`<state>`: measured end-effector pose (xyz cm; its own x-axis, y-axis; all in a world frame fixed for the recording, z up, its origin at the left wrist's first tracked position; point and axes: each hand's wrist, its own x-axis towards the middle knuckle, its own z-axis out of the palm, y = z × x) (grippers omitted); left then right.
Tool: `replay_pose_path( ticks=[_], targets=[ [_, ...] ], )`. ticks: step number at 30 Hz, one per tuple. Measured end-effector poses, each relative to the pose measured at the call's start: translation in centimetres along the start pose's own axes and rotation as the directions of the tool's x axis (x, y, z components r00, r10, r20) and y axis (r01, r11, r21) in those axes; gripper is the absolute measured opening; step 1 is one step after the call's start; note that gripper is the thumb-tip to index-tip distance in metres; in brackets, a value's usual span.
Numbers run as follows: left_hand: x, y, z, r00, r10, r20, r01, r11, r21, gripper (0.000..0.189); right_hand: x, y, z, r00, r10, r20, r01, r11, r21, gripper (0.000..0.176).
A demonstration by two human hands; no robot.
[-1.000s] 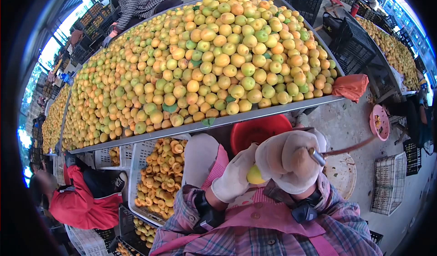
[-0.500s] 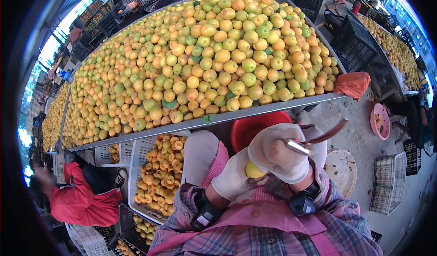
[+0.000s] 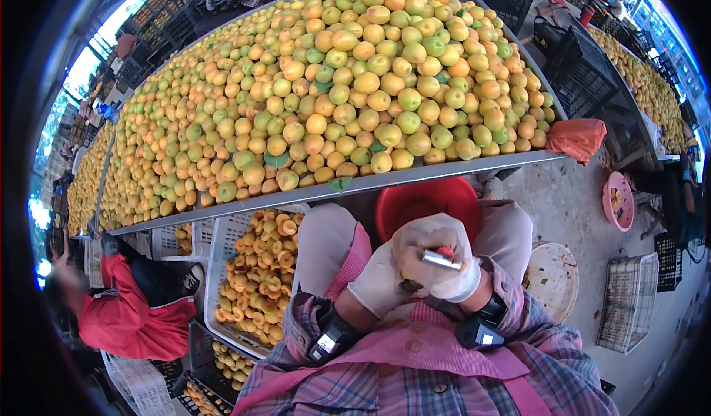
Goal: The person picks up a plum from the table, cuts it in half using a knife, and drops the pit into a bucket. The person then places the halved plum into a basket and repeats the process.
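My left hand [image 3: 376, 283], in a whitish glove, is closed around an apricot that is almost fully hidden between my two hands. My gloved right hand [image 3: 438, 257] presses against it and grips a knife [image 3: 443, 260]; its shiny metal collar and a bit of red show, but the blade cannot be made out. Both hands are held together above my lap, in front of a red basin [image 3: 422, 198] between my knees. Beyond them, a heap of whole apricots [image 3: 355, 83] covers a metal-edged table [image 3: 296, 196].
Left of my knee, a white crate [image 3: 209, 297] holds halved apricots [image 3: 259, 275]. A person in a red jacket [image 3: 137, 312] sits farther left. At right are a round pale lid or tray [image 3: 554, 279], a pink basin [image 3: 619, 201] and a whitish crate [image 3: 628, 301]. An orange bag [image 3: 578, 139] hangs at the table corner.
My right hand has lowered and turned toward my body, closing over the left. The knife's long curved brown part and the yellow apricot, plain before, are now mostly hidden.
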<state>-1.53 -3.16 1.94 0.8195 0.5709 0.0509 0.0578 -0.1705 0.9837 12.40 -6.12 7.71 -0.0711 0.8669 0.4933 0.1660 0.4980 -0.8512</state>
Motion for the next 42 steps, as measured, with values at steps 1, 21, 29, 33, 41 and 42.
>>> replay_pose_path(
  ticks=[1, 21, 29, 33, 41, 42],
  targets=[
    [-0.1, 0.2, -0.2, 1.0, -0.006, 0.026, 0.005, 0.999, 0.04, 0.043, -0.7, 0.8, 0.5, 0.999, 0.023, -0.043, -0.012, 0.969, 0.246, 0.015],
    [1.7, 1.9, -2.3, 0.996, 0.024, -0.091, -0.007, 0.983, 0.183, 0.054, 0.6, -1.9, -1.6, 0.737, 0.275, -0.618, 0.047, 0.891, 0.452, 0.015],
    [2.6, 3.1, -5.1, 0.975, 0.172, -0.143, -0.118, 0.938, 0.325, 0.067, -1.3, 0.8, -0.9, 0.604, 0.796, -0.04, -0.561, 0.46, 0.688, 0.043],
    [2.9, 3.5, -5.5, 0.942, 0.305, -0.138, -0.178, 0.805, 0.566, 0.064, -1.9, 1.7, -0.4, 0.622, 0.763, 0.177, -0.6, 0.319, 0.733, 0.046],
    [2.3, 3.9, -6.0, 0.939, 0.338, -0.063, -0.183, 0.645, 0.742, 0.059, -1.2, 0.3, 0.2, 0.598, 0.785, 0.165, -0.649, 0.353, 0.674, 0.036],
    [2.3, 3.9, -6.0, 0.946, 0.321, -0.045, -0.175, 0.623, 0.763, 0.059, -1.1, 0.3, 0.3, 0.581, 0.797, 0.167, -0.65, 0.331, 0.684, 0.033]
  ],
)
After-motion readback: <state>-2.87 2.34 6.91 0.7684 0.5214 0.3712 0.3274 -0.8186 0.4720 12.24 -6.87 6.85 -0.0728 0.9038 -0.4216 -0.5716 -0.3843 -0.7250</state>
